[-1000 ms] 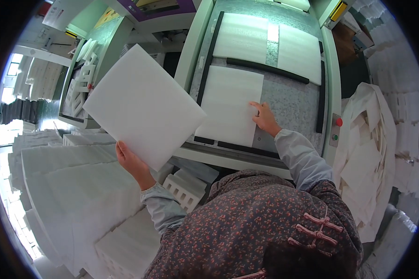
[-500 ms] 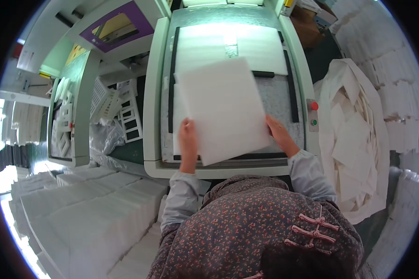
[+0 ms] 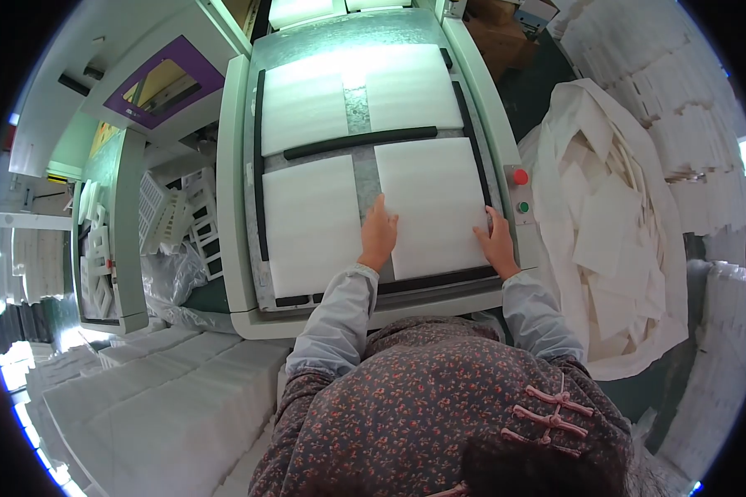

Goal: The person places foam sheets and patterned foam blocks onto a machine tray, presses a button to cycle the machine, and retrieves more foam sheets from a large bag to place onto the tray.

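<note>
A white foam sheet (image 3: 433, 197) lies flat at the front right of the machine's metal bed (image 3: 369, 186). My left hand (image 3: 379, 234) touches the sheet's left edge with fingers stretched out. At its right edge, my right hand (image 3: 496, 242) rests with fingers apart, close to the black side strip (image 3: 475, 153). Beside this sheet, across a narrow gap, is another foam sheet (image 3: 313, 222). Two more, a back left sheet (image 3: 304, 108) and a back right sheet (image 3: 412, 87), lie beyond a black crossbar (image 3: 360, 142).
Red (image 3: 520, 176) and green (image 3: 523, 207) buttons sit on the frame's right side. A big white bag of foam scraps (image 3: 609, 224) stands to the right. Stacked foam sheets (image 3: 157, 398) fill the lower left. Cut-out foam frames (image 3: 162, 211) lie left of the machine.
The foam sheet that both hands held above the bed now lies flat at the front right. My hands have lowered to its sides and loosened, and the view has shifted.
</note>
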A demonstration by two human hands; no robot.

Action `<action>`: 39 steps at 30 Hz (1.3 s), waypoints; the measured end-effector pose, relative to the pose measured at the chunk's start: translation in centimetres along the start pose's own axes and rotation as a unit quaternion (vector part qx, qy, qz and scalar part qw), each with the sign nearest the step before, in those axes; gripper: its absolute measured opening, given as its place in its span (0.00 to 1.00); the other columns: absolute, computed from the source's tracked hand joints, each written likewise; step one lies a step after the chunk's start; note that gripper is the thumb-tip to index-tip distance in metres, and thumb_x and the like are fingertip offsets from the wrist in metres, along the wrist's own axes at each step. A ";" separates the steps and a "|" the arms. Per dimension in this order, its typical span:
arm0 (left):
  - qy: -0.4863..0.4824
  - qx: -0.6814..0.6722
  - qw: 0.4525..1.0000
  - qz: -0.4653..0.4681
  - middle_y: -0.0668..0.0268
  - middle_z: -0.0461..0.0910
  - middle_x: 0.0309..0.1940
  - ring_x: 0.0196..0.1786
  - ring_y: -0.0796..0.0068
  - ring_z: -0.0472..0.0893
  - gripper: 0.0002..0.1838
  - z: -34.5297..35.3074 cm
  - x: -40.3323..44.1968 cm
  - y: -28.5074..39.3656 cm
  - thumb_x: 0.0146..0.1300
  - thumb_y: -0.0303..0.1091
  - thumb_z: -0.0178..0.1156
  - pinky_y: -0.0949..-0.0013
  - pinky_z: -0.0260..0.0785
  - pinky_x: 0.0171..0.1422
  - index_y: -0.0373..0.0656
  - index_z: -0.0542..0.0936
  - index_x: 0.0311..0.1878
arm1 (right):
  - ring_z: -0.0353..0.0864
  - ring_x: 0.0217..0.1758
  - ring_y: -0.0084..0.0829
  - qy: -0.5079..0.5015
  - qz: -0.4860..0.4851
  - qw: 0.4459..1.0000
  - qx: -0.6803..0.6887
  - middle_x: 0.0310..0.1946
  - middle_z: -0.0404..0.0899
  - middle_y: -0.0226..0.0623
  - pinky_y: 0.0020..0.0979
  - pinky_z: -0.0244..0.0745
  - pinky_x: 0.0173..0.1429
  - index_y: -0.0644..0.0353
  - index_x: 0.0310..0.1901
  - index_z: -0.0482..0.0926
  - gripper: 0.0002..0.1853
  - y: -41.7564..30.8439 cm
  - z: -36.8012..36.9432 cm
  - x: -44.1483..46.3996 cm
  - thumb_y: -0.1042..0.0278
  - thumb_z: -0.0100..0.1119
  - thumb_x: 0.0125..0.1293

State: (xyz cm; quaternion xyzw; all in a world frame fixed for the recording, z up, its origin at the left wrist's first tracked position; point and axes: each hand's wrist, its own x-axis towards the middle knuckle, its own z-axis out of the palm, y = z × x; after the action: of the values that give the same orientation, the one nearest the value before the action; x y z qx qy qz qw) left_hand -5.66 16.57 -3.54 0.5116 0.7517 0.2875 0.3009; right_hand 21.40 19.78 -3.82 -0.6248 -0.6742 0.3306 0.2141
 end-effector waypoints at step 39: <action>0.745 -0.114 0.622 -0.213 0.65 0.80 0.38 0.40 0.74 0.77 0.13 -22.9 -39.8 -13.8 0.59 0.32 0.58 0.73 0.69 0.47 0.40 0.76 0.47 | 0.68 0.50 0.44 -0.261 -0.497 0.812 -0.160 0.46 0.70 0.44 0.36 0.63 0.58 0.64 0.49 0.69 0.16 -19.8 8.1 3.4 0.73 0.52 0.58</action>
State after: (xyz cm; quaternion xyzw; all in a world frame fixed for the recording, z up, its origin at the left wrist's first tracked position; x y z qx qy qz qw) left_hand -19.23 -28.06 7.57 -0.0902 0.7675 0.5820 -0.2531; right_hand 1.38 21.65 4.30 -0.1200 -0.9667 0.2172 0.0619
